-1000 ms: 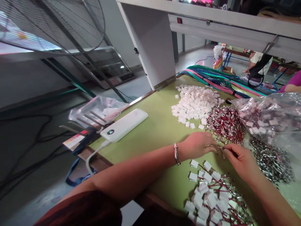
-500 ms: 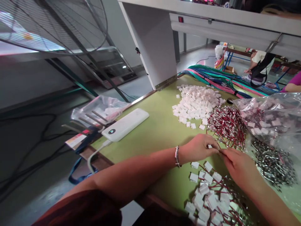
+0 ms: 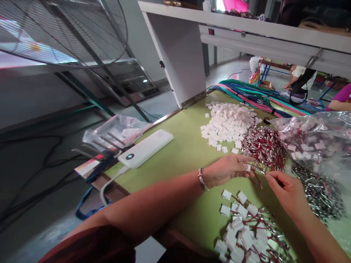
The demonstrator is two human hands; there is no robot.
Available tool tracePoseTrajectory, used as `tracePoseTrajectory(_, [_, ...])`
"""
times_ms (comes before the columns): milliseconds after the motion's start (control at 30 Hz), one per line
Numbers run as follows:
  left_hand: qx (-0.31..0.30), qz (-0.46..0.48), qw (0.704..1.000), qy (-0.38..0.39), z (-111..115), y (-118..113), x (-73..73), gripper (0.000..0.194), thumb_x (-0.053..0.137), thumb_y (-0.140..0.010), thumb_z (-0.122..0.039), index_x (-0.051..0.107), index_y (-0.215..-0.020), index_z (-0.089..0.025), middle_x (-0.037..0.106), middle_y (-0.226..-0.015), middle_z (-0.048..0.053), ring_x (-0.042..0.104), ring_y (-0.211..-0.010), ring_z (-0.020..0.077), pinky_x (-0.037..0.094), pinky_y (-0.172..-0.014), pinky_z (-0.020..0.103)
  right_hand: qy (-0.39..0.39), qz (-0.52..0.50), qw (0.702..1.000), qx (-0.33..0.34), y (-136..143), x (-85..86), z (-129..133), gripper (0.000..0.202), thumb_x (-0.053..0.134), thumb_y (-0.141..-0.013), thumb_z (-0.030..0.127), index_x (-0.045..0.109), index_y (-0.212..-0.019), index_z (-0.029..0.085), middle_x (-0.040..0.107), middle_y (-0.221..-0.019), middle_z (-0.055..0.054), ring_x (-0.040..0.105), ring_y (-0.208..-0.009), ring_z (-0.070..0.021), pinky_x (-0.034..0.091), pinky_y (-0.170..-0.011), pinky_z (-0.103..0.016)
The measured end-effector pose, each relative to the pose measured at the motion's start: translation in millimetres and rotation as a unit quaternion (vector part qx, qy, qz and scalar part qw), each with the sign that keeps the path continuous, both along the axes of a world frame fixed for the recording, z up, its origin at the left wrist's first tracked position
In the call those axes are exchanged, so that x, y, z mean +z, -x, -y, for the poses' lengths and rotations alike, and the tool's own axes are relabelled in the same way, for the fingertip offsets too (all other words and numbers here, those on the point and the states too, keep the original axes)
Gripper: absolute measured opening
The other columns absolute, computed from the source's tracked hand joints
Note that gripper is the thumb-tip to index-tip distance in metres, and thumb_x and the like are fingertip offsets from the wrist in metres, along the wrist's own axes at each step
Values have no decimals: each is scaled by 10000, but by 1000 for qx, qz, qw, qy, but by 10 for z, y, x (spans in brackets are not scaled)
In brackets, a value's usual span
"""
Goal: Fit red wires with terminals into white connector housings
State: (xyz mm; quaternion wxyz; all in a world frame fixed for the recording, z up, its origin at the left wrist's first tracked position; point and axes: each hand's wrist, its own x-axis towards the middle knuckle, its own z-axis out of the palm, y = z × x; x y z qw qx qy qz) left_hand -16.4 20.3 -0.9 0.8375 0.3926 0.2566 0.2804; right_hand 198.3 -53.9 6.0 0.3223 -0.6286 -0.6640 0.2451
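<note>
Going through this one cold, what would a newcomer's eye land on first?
Probably the bright heap of small white blocks on the green tabletop, with a tangle of red wires beside it and bundled coloured cables behind. Next, the left hand, with a small white piece at its fingers, and the right hand pinching just beside it.

Both hands nearly meet, fingers bent, forearms converging.
</note>
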Motion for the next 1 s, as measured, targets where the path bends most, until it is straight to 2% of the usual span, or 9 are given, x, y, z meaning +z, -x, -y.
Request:
tracePoseTrajectory(67, [9, 2, 1000, -26, 8, -13, -8, 430, 781, -740, -169, 593, -1124, -131, 692, -958, 84, 677, -815, 144, 495, -793, 292, -9, -8, 1000, 11, 20, -2, 10, 330, 535, -871, 453, 702, -760, 191, 654, -650, -10, 567, -579, -154, 443, -545, -241])
tracePoseTrajectory(167, [43, -15, 997, -65, 12, -28, -16, 332, 814, -708, -187, 587, -946, -138, 682, -850, 43, 672, -792, 136, 489, -775, 286, -38, 1, 999, 20, 23, -6, 18, 277, 558, -872, 408, 704, -762, 201, 668, -665, -6, 586, -602, -152, 452, -573, -238])
tracePoseTrajectory(233, [40, -32, 996, -72, 11, -31, -20, 315, 826, -692, -215, 587, -881, -134, 682, -781, 31, 671, -751, 130, 481, -749, 276, -53, 7, 998, 20, 20, -8, 22, 256, 566, -874, 387, 700, -754, 205, 655, -642, 5, 578, -579, -141, 442, -554, -229])
tracePoseTrajectory(400, [10, -64, 995, -75, 11, -21, -33, 318, 813, -708, -287, 651, -926, -123, 706, -736, 42, 639, -648, 113, 439, -644, 254, -95, 34, 995, 24, 18, -9, 28, 232, 571, -883, 357, 690, -751, 208, 651, -624, 20, 570, -557, -126, 428, -538, -221])
tracePoseTrajectory(600, [-10, -56, 995, -76, 19, -28, -55, 291, 812, -705, -298, 680, -906, -135, 692, -691, 20, 614, -607, 104, 371, -559, 229, -118, 64, 990, 40, 9, 7, 23, 230, 549, -895, 336, 692, -762, 214, 667, -651, 19, 591, -581, -128, 430, -574, -231])
tracePoseTrajectory(800, [-6, -60, 995, -77, 23, -37, -70, 281, 807, -707, -292, 685, -907, -137, 685, -676, 14, 607, -585, 92, 375, -536, 217, -25, 26, 999, 38, 24, 5, 29, 313, 509, -885, 403, 677, -721, 197, 617, -599, 10, 540, -543, -133, 413, -522, -231])
tracePoseTrajectory(1000, [-30, -144, 973, -176, -5, -15, -33, 236, 758, -744, -268, 708, -942, -149, 653, -569, -21, 584, -508, 81, 456, -546, 229, 69, -21, 996, 61, 10, 68, 5, 326, 495, -846, 420, 643, -670, 188, 544, -575, 13, 481, -555, -134, 382, -525, -246])
